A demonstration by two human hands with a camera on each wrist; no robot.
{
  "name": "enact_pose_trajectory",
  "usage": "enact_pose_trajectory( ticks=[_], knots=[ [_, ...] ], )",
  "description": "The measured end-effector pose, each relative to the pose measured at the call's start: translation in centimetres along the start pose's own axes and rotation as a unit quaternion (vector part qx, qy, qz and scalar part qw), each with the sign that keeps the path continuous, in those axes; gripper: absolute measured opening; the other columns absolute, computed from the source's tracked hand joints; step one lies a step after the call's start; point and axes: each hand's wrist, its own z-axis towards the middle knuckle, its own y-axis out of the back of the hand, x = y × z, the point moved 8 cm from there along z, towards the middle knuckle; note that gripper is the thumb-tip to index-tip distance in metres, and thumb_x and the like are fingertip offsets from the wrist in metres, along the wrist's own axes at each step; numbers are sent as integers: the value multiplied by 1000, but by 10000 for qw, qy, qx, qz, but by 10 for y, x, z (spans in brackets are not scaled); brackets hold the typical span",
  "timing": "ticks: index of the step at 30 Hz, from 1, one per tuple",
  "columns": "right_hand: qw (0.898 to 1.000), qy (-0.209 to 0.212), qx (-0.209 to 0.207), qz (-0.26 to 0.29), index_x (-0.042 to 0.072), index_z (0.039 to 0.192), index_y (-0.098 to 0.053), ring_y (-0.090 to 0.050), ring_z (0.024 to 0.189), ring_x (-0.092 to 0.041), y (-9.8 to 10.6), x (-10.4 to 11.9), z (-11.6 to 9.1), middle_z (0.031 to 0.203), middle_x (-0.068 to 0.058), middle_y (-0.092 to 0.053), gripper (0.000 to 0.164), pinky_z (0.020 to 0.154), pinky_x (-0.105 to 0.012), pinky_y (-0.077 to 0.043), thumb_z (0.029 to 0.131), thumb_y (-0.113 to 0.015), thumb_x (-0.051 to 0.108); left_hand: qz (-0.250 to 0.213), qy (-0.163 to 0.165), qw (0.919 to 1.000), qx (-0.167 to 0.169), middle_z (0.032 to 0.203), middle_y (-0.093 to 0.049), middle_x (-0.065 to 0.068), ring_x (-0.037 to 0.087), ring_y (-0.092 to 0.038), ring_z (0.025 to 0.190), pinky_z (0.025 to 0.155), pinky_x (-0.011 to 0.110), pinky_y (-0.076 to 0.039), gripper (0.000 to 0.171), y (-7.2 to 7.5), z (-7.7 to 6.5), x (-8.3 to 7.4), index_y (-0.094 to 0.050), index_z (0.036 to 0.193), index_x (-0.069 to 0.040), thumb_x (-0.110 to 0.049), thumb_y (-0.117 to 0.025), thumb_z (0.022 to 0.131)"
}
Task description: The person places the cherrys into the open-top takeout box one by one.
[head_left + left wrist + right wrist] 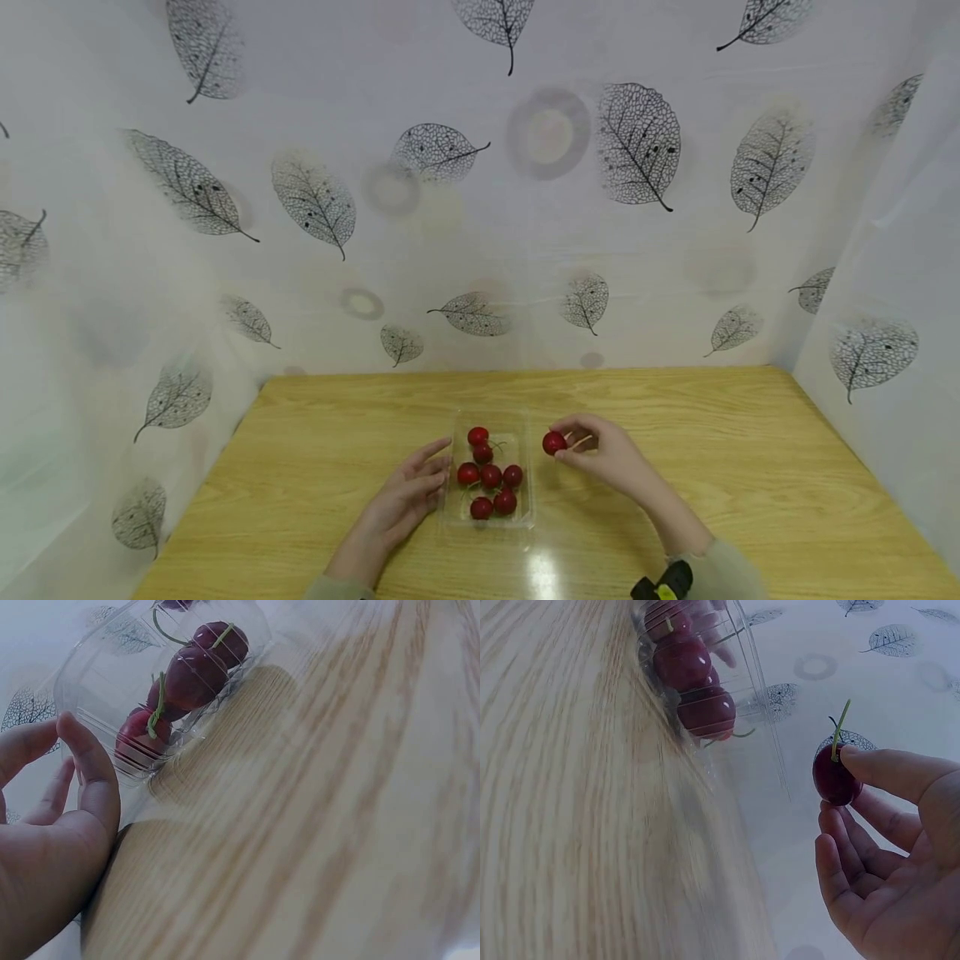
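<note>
A clear plastic container (531, 496) sits on the table with several dark red cherries (491, 476) in it, some with green stems. Left of it, my left hand (405, 502) rests against its side wall with loosely bent fingers; in the left wrist view the thumb (90, 769) meets the container's edge. Beyond the container's right side, my right hand (607, 457) pinches a single cherry (554, 442) between thumb and fingertips, held off the table. That cherry's green stem (841, 727) points up in the right wrist view.
A light wood-grain table (330, 433) lies under everything. White sheeting printed with dark leaf skeletons (637, 142) rises behind it and on both sides. On the right wrist is a black band (663, 581).
</note>
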Motion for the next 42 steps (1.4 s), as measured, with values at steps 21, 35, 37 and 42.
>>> enact_pose_trajectory(
  ticks=[21, 35, 37, 42],
  knots=[
    [9993, 318, 163, 149, -2, 123, -71, -68, 96, -14, -23, 18, 22, 113, -17, -75, 33, 87, -23, -59, 93, -80, 9, -26, -22, 10000, 66, 129, -56, -3, 3, -61, 106, 86, 17, -53, 55, 1, 2, -1, -40, 160, -16, 1, -51, 108],
    [9979, 514, 367, 156, -4, 122, -71, -71, 98, -20, -43, 32, 30, 112, -18, -75, 35, 91, -32, -62, 91, -81, 8, -11, -25, 10000, 57, 130, -56, -3, 3, -61, 105, 87, 17, -53, 55, 1, 2, 1, -43, 159, -17, 1, -52, 107],
    [9979, 510, 382, 119, -4, 121, -71, -71, 98, -20, -46, 34, 31, 111, -17, -75, 35, 91, -31, -62, 90, -82, 8, -3, -8, 10000, 35, 131, -56, -3, 3, -61, 106, 87, 17, -52, 55, 1, 2, 1, -43, 159, -18, 1, -53, 107],
    [9975, 554, 425, 105, -2, 120, -72, -71, 97, -20, -52, 36, 34, 108, -15, -76, 33, 89, -27, -61, 89, -82, 6, 23, 34, 10000, -9, 131, -56, -3, 3, -60, 106, 88, 18, -52, 55, 1, 2, 2, -45, 157, -20, -1, -54, 107]
  ],
)
